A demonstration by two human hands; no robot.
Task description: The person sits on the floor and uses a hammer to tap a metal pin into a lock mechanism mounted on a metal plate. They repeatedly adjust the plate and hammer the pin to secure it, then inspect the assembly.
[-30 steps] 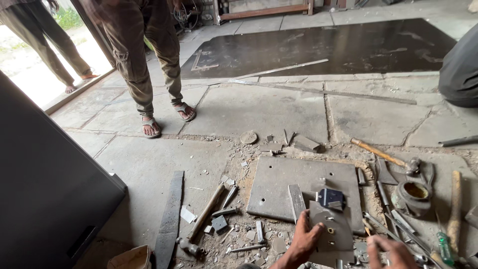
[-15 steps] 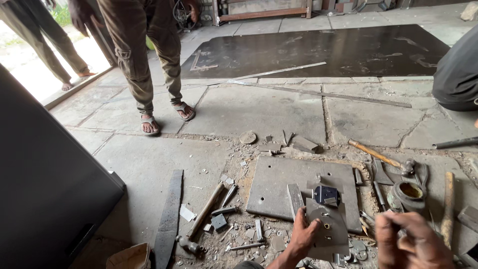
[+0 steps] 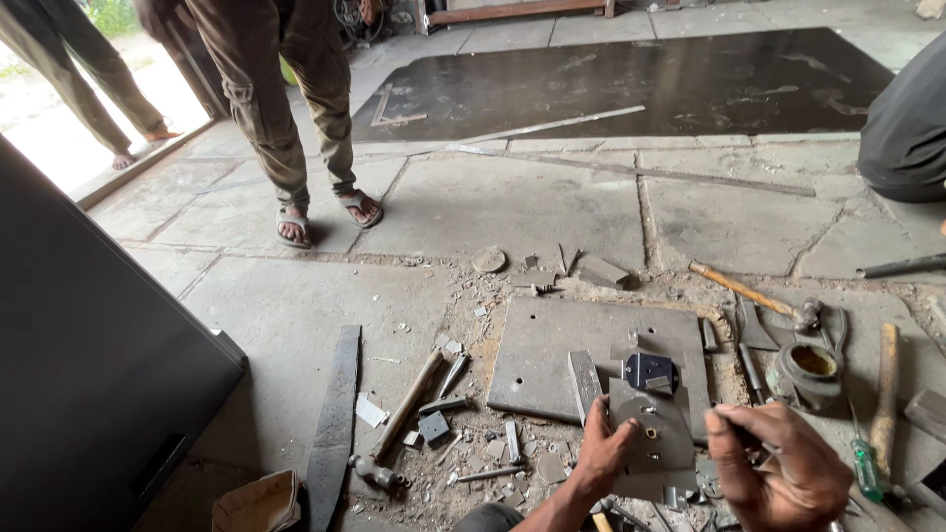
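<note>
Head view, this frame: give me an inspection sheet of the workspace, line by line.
Surface: stone slab floor, dusty, with a thick steel base plate lying flat.
Job's things: small grey drilled metal plate on the base plate, with a dark block just behind it.
Clutter: two hammers, green-handled screwdriver, flat steel bar, scraps and chips.
Grippers: left hand presses on the drilled plate's edge; right hand is closed, contents unclear.
Cables: nothing seen.
Surroundings: a person in sandals standing, large dark steel sheet beyond.
</note>
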